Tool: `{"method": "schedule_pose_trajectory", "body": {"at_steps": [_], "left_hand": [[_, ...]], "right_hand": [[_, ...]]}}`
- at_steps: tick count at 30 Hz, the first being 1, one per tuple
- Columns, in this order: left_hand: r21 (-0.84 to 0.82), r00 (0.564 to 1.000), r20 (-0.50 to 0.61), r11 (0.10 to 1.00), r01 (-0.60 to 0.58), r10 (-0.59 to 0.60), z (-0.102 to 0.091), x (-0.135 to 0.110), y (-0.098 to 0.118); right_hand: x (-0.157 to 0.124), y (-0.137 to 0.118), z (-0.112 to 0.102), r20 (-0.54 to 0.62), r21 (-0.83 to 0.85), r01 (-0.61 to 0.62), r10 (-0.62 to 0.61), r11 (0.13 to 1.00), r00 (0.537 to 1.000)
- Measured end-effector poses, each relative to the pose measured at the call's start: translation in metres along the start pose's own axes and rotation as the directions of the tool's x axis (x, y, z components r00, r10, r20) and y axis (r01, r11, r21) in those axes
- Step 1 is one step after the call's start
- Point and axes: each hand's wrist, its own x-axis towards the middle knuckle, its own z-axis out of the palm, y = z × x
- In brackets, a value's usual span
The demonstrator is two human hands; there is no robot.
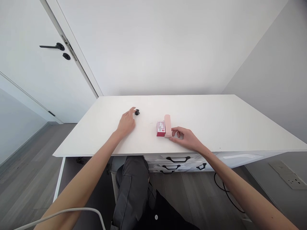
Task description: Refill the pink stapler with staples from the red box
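My left hand [127, 122] reaches over the left part of the white tabletop. Its fingertips are at a small black object [137, 112], too small to name, and seem to pinch it. Near the middle, my right hand [184, 136] has its thumb at the front corner of a long pale pink case [167, 125] and its curled fingers along the right side. Directly left of this case, and touching it, a short stack of red and white boxes [161, 128] rests on the tabletop. My left thumb is mostly hidden.
The white tabletop [216, 121] stands against a plain wall. Below its front edge are drawers with black handles [178, 159] and an open compartment at the left. A white cable [79, 209] crosses my left forearm. A door with a black handle [54, 46] is at the left.
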Motion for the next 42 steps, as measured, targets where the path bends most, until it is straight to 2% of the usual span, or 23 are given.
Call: {"method": "schedule_pose_trajectory", "body": {"at_steps": [5, 12, 18, 26, 30, 34, 39, 42], "left_hand": [[-0.154, 0.982, 0.125, 0.98, -0.122, 0.142, 0.009, 0.003, 0.028], [-0.375, 0.972, 0.078, 0.91, -0.176, 0.22, 0.029, 0.006, 0.051], [-0.394, 0.955, 0.096, 0.892, -0.223, 0.281, 0.035, 0.007, 0.066], [-0.417, 0.952, 0.084, 0.878, -0.234, 0.294, 0.037, 0.009, 0.079], [-0.454, 0.96, 0.048, 0.862, -0.224, 0.275, 0.04, 0.006, 0.077], [-0.474, 0.984, -0.009, 0.866, -0.162, 0.179, 0.04, 0.003, 0.066], [-0.456, 1.0, -0.018, 0.89, -0.026, 0.02, 0.033, -0.001, 0.038], [-0.377, 0.999, -0.015, 0.925, 0.041, -0.051, 0.024, -0.007, 0.017]], "right_hand": [[0.0, -0.002, 0.0, -0.002, 0.001, -0.014, 0.014, 1.0, 1.0], [0.0, -0.001, 0.0, 0.0, 0.003, 0.011, -0.011, 1.0, 1.0], [0.0, -0.001, 0.0, -0.001, 0.007, 0.013, -0.013, 1.0, 1.0], [0.001, 0.002, 0.0, -0.007, 0.001, 0.019, -0.019, 1.0, 1.0], [0.001, 0.001, -0.001, 0.003, 0.013, 0.013, -0.013, 1.0, 1.0], [0.001, -0.002, -0.001, -0.001, 0.021, -0.005, 0.005, 1.0, 1.0], [0.001, -0.002, 0.001, -0.002, 0.024, -0.021, 0.021, 0.999, 1.0], [0.001, 0.003, 0.003, -0.006, 0.018, -0.025, 0.025, 1.0, 1.0]]}}
